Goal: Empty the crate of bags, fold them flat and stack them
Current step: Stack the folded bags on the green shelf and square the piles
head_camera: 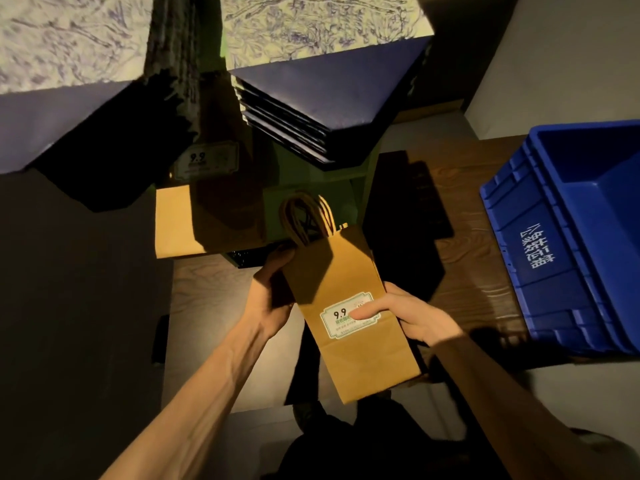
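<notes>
Two hands are showing: the left hand (273,292) and the right hand (414,322). Two brown paper bags with a 9.9 label are showing: one held bag (349,348) and one flat bag (207,209) lying behind it. One blue crate (568,251) is standing at the right. The dark folded bags (291,123) in the pile cannot be counted exactly.

Flat paper bag (341,299) between both hands

Dim room, warm light from one side; a dark wood-grain table (467,299) stands against what looks like a pale wall (554,64).
</notes>
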Motion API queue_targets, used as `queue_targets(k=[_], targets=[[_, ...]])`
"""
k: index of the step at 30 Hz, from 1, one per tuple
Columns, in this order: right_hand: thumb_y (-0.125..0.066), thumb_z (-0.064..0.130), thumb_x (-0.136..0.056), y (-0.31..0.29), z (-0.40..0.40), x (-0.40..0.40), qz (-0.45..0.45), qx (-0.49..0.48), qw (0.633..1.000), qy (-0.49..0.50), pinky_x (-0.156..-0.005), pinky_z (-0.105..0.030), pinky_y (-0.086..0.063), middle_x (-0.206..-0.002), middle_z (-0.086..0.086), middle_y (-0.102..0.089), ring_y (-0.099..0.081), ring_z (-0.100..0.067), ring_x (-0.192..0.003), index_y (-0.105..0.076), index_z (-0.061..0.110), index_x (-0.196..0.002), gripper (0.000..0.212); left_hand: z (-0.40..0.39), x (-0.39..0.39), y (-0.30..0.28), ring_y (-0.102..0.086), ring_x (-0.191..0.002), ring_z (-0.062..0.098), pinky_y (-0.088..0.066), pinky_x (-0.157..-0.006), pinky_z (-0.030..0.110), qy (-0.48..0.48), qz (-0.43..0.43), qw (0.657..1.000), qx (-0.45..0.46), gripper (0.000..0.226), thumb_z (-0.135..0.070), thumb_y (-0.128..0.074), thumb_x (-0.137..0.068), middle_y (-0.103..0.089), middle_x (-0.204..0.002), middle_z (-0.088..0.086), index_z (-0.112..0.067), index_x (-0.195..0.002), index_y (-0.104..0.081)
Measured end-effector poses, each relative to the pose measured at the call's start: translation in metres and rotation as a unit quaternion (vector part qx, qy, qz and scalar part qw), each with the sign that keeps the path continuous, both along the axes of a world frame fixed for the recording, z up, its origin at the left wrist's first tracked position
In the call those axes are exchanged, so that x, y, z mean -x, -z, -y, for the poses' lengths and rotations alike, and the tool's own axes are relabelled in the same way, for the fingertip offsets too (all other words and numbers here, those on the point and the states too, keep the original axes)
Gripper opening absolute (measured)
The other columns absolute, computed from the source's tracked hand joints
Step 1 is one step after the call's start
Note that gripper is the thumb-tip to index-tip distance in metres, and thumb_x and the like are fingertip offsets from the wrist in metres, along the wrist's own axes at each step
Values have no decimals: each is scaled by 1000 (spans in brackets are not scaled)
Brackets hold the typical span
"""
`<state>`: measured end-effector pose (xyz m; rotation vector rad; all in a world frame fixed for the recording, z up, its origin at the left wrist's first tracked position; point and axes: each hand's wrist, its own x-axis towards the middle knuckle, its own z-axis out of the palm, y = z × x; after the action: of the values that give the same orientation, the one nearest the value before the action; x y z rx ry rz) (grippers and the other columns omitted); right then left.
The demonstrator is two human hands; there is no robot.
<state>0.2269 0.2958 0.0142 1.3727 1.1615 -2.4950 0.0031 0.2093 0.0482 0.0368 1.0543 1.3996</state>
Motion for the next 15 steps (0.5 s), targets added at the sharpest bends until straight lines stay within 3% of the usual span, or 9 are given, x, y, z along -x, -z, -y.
queue_targets(k=[3,6,8,12,15], targets=[[-98,22,-54,6,-8,10,11,-2,1000,6,-102,-50,-50,-127,-7,-69,-67,-30,-115,-57,23,-136,91,-10,1,-3,-62,-108,34,-44,-94,49,-1,-35,998,60,51,-37,-71,-84,-69,-112,12,-10,-126,-63],[-100,29,-47,4,-12,25,46,-9,999,17,-103,-52,-49,-141,-3,-58,-59,-29,-124,-46,27,-144,111,-21,3,-8,-65,-100,31,-50,-80,43,-48,-31,988,143,34,-40,-69,-86,-71,-105,6,-16,-110,-66],[-97,25,-52,2,-12,33,56,-5,998,33,-106,-50,-46,-145,-2,-53,-52,-29,-130,-41,23,-146,110,-25,3,-7,-65,-101,30,-51,-84,44,-58,-33,984,165,35,-43,-71,-85,-70,-107,7,-18,-108,-65],[-102,38,-25,13,-8,37,56,-39,997,38,-118,-53,-30,-159,5,-36,-36,-25,-143,-34,32,-152,144,-19,8,-2,-64,-112,33,-46,-102,52,-41,-39,989,138,55,-49,-71,-83,-70,-120,10,-16,-126,-61],[-99,33,-35,-7,-14,43,45,-54,997,13,-120,-51,-24,-156,8,-37,-32,-23,-144,-40,31,-149,128,-22,11,-2,-65,-114,35,-48,-97,55,-55,-18,993,103,64,-52,-74,-76,-67,-128,12,-17,-129,-61]])
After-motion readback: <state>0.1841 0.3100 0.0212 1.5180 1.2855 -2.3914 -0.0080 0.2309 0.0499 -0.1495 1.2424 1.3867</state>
